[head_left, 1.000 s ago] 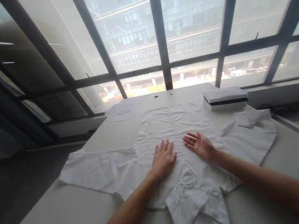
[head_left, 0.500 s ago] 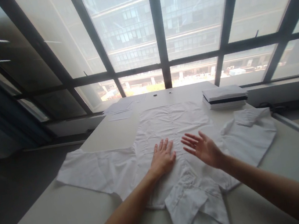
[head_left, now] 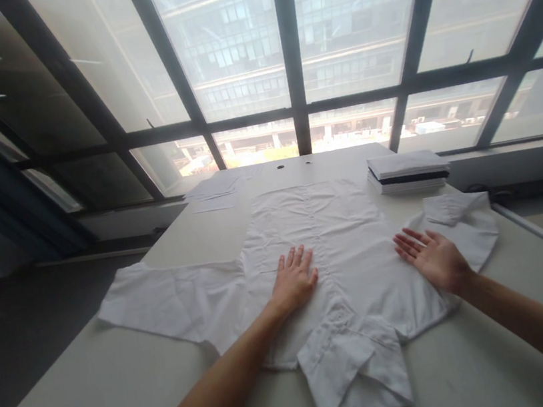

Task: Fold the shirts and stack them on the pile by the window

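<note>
A white shirt point(head_left: 358, 245) lies spread on a pale table point(head_left: 77, 399), its collar end toward me and its sleeves out to both sides. The left sleeve point(head_left: 164, 299) reaches over the table's left edge area; the right sleeve is bent, with its cuff point(head_left: 446, 208) folded on top. My left hand point(head_left: 294, 278) rests flat on the shirt, left of the button line, fingers spread. Palm turned up and inward, my right hand point(head_left: 433, 258) is open at the shirt's right side, near the right sleeve, holding nothing.
At the back right of the table sits a stack of folded white cloth point(head_left: 408, 172) with a dark layer in it. Loose white sheets point(head_left: 213, 188) lie at the back left. Large windows stand behind the table, and a dark curtain point(head_left: 0, 181) hangs at the left.
My right hand has moved right, from beside the button line to the shirt's right side, and the fabric there looks smoother. My left hand has stayed nearly in place.
</note>
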The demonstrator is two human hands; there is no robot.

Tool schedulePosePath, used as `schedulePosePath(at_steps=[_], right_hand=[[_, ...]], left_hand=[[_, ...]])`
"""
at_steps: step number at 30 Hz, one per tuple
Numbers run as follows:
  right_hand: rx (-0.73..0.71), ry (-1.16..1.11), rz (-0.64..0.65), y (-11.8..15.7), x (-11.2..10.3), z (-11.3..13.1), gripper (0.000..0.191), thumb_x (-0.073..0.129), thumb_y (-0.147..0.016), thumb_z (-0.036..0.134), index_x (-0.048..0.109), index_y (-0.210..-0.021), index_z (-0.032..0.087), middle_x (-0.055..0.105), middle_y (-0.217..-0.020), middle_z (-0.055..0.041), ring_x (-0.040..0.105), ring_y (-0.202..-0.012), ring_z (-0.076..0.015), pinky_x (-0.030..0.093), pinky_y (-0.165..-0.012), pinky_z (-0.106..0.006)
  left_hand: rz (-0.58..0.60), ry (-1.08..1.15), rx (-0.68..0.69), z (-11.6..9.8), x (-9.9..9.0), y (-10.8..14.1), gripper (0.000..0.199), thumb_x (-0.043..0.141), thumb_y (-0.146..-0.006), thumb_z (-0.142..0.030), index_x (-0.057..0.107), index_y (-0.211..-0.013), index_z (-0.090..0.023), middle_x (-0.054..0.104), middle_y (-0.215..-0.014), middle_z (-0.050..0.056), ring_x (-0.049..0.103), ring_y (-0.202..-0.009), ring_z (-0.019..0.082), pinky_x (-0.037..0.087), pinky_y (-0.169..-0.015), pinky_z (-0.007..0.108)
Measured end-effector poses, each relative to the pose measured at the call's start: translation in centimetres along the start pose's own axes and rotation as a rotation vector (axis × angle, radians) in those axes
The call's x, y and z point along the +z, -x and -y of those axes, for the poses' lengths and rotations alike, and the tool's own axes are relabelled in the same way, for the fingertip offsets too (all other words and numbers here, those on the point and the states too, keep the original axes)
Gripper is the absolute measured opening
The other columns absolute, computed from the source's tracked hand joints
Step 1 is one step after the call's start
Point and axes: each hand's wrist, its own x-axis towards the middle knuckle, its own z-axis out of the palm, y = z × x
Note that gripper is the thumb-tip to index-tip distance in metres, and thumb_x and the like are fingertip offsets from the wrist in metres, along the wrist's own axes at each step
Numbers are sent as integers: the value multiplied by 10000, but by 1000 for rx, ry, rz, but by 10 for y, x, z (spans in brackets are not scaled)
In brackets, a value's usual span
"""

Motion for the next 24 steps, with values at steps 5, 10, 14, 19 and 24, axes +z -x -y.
schedulePosePath(at_steps=[5,10,14,19,24], right_hand=[[115,-100,221,0,77,-27,369,385,-988,424,678,-1092,225,665,-1292,-127,559,-1318,-247,440,-1123,-496],[373,-212,451,-13,153,-71,411,376,-1035,462,632,-1194,181,691,-1203,-132,639,-1197,-226,516,-1026,-460],[483,-226,504,-52,154,-72,625,243,-1036,587,567,-1277,110,640,-1267,-219,672,-1131,-250,544,-951,-473],[220,-201,216,-124,91,-16,663,138,-1028,608,601,-1158,152,616,-1297,-246,677,-1108,-270,535,-912,-538],[-64,-232,-160,-164,60,27,564,134,-1047,463,618,-951,189,651,-1211,-191,661,-1091,-175,491,-968,-412]], left_hand=[[-6,-15,-1,1,1,0,596,353,-1030,-427,307,-1590,-230,244,-1667,72,173,-1542,279,169,-1226,541],[-7,-30,9,0,-2,1,596,351,-1030,-434,324,-1582,-212,258,-1661,84,178,-1541,286,172,-1227,543],[-7,-22,6,0,-2,2,594,365,-1023,-421,331,-1580,-217,256,-1663,79,174,-1542,286,168,-1232,535],[-9,7,2,1,2,3,604,359,-1022,-435,309,-1590,-237,244,-1667,65,158,-1546,277,153,-1236,532],[-18,21,-2,1,3,4,602,342,-1027,-455,309,-1592,-247,232,-1671,53,155,-1548,270,144,-1241,530]])
